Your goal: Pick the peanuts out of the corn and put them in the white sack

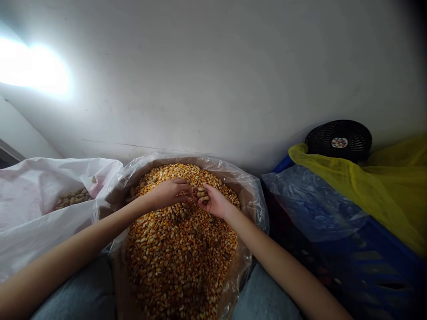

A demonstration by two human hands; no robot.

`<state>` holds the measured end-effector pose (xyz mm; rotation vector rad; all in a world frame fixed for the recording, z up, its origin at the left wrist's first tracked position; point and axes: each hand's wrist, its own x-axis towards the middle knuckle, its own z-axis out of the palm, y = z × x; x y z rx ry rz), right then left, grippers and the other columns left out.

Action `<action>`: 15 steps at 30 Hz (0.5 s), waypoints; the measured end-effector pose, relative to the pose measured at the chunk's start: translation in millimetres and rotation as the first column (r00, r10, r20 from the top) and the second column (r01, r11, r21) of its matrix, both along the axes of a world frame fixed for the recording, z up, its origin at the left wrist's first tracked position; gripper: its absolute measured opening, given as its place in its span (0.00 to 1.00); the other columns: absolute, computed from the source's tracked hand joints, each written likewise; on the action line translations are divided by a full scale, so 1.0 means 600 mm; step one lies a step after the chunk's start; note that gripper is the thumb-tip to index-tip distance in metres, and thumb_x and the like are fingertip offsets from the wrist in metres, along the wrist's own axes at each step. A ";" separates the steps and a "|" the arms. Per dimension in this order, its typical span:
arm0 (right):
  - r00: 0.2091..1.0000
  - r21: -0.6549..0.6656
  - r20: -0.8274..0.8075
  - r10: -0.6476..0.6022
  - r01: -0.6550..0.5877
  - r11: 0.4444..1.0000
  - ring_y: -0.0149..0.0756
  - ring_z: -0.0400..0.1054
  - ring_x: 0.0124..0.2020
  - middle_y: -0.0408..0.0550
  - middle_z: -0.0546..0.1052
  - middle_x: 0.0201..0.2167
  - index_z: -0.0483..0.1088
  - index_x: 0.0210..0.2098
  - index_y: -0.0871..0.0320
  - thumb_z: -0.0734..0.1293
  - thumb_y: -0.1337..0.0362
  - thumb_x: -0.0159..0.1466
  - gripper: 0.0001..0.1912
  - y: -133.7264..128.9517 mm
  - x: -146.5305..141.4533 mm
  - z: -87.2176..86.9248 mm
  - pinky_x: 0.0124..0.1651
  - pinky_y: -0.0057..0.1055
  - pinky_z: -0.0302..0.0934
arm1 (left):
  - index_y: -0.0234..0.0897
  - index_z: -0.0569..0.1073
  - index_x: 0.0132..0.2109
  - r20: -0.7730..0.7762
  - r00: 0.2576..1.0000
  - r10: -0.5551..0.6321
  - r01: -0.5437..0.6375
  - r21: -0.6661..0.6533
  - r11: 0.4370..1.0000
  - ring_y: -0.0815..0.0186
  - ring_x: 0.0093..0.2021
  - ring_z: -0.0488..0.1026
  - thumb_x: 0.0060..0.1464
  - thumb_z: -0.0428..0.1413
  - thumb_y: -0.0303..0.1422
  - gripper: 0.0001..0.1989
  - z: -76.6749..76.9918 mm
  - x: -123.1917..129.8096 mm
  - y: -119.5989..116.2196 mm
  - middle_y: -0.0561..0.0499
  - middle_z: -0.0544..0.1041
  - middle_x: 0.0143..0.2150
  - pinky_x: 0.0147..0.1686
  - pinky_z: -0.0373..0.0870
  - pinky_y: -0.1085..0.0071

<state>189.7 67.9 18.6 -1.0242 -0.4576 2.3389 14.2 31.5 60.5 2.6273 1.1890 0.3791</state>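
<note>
A large sack (254,195) lined with clear plastic holds yellow-orange corn kernels (173,253), with some peanuts in their shells lying among them. Over the kernels, my right hand (215,202) is palm up, its fingers curled round several unshelled peanuts (202,194). My left hand (171,192) is just to the left, palm down, with its fingers pointing at the peanuts. Its fingertips are close to my right hand, and whether they pinch anything is too small to tell.
At the left, a white sack (66,166) holds more peanuts (73,198). To the right are a blue crate (383,258), clear plastic (316,204), yellow mesh (350,182) and a black fan (338,140). A pale wall (200,80) rises behind.
</note>
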 end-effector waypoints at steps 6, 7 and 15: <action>0.992 -0.018 -0.030 0.124 -0.125 0.992 0.27 0.64 0.20 0.47 0.68 0.19 0.64 0.30 0.62 0.54 0.58 0.60 0.14 -0.004 -0.009 -0.006 0.15 0.17 0.56 | 0.39 0.66 0.43 0.200 0.946 0.256 -0.250 -0.056 0.967 0.69 0.35 0.65 0.54 0.42 0.39 0.14 -0.018 0.007 0.005 0.51 0.69 0.38 0.36 0.62 0.73; 0.996 -0.027 -0.027 0.089 -0.090 0.996 0.26 0.63 0.19 0.46 0.67 0.18 0.64 0.30 0.62 0.54 0.59 0.61 0.14 -0.002 -0.007 -0.006 0.14 0.16 0.54 | 0.38 0.67 0.42 0.150 0.953 0.264 -0.260 -0.046 0.964 0.68 0.35 0.65 0.54 0.43 0.39 0.14 -0.026 0.003 0.008 0.50 0.69 0.37 0.35 0.61 0.72; 0.998 -0.017 0.005 -0.070 0.070 0.997 0.24 0.61 0.18 0.46 0.68 0.18 0.65 0.30 0.63 0.55 0.63 0.60 0.11 0.005 0.006 -0.007 0.13 0.15 0.53 | 0.39 0.72 0.34 -0.242 0.964 0.108 -0.075 0.140 0.987 0.62 0.40 0.62 0.51 0.48 0.36 0.10 -0.063 0.002 0.011 0.48 0.70 0.35 0.39 0.58 0.68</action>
